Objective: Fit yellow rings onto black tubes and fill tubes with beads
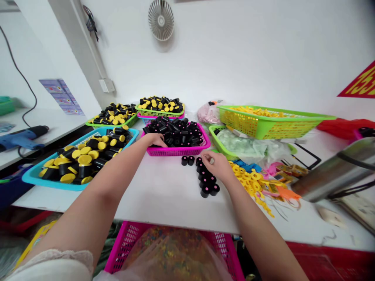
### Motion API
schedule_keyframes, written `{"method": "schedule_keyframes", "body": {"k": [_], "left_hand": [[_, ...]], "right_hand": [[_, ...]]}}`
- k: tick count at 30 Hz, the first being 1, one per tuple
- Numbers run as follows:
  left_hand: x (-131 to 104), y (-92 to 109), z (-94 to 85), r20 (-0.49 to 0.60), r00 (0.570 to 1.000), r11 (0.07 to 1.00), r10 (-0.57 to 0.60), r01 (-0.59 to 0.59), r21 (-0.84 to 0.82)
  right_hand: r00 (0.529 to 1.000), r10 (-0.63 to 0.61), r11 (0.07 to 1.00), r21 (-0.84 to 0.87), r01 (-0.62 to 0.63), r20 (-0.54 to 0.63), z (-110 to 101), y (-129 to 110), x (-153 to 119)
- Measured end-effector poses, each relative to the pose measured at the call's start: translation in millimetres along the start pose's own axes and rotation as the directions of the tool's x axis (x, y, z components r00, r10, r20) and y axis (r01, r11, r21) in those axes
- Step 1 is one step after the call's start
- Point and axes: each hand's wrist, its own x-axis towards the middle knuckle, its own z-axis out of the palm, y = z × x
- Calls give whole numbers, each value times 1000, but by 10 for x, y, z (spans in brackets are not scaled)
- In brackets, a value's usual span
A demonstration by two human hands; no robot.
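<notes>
At the near left corner of a magenta basket [178, 151], my left hand [156, 140] dips into a heap of black cylinders with pink dots [183, 130]. Its fingers curl down among the pieces, and what they hold is hidden. My right hand [215, 163] is above the white table, thumb and fingers pinched at the far end of a short double row of black cylinders [205, 177]. These stand upright with pink dots on top. Two more upright cylinders [188, 160] stand just left of the row, close to the basket.
Left is a blue basket [38, 180] of black cylinders with yellow caps; similar baskets stand behind. At right a green basket [263, 127] of yellow parts sits over another. Loose yellow rings [250, 179] and a steel flask [334, 171] lie right. A magenta crate [118, 249] is below the table edge.
</notes>
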Motion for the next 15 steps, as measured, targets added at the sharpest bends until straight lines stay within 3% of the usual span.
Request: {"method": "schedule_keyframes", "body": {"k": [7, 15], "left_hand": [[-16, -84, -1, -1, 1000, 983, -9, 9, -182], [-28, -180, -73, -50, 994, 908, -101, 71, -412]], "right_hand": [[1000, 5, 1000, 2, -5, -25, 7, 44, 1], [1000, 13, 1000, 9, -13, -4, -12, 66, 6]]}}
